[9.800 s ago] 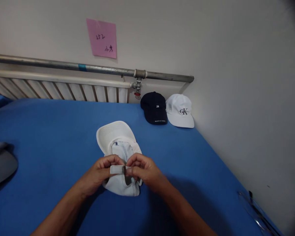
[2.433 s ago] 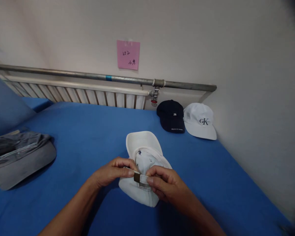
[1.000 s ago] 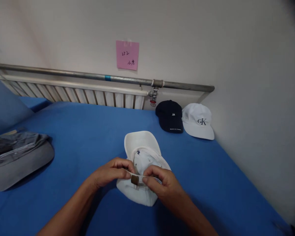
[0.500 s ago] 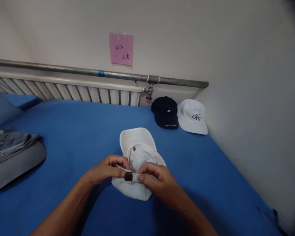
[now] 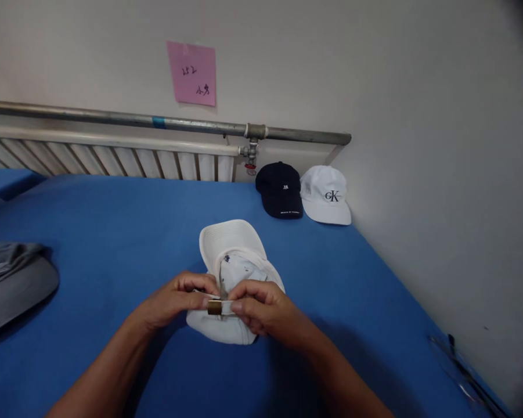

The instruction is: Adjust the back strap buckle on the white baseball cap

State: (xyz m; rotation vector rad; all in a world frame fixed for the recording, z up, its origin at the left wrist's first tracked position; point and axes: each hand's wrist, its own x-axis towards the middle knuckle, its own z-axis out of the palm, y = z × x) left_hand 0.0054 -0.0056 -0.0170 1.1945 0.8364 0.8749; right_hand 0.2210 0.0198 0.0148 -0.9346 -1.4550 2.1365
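Observation:
A white cap (image 5: pixel 230 244) lies upside down on the blue table (image 5: pixel 113 232), brim pointing away from me. Both hands pinch its back strap near the table's front. My left hand (image 5: pixel 174 299) grips the strap on the left of a small brass buckle (image 5: pixel 215 307). My right hand (image 5: pixel 263 307) pinches the strap just right of the buckle. Fingers of both hands are closed on the strap, and they hide most of it.
A navy cap (image 5: pixel 280 190) and a white cap with dark letters (image 5: pixel 326 195) sit at the back right by the wall. Grey caps (image 5: pixel 13 278) lie at the left edge. A radiator (image 5: pixel 113 159) and pipe (image 5: pixel 165 123) run behind the table. A pink note (image 5: pixel 192 73) hangs above.
My hands have stayed on the strap while the buckle slid left along it, towards my left fingers. The view has swung to the right.

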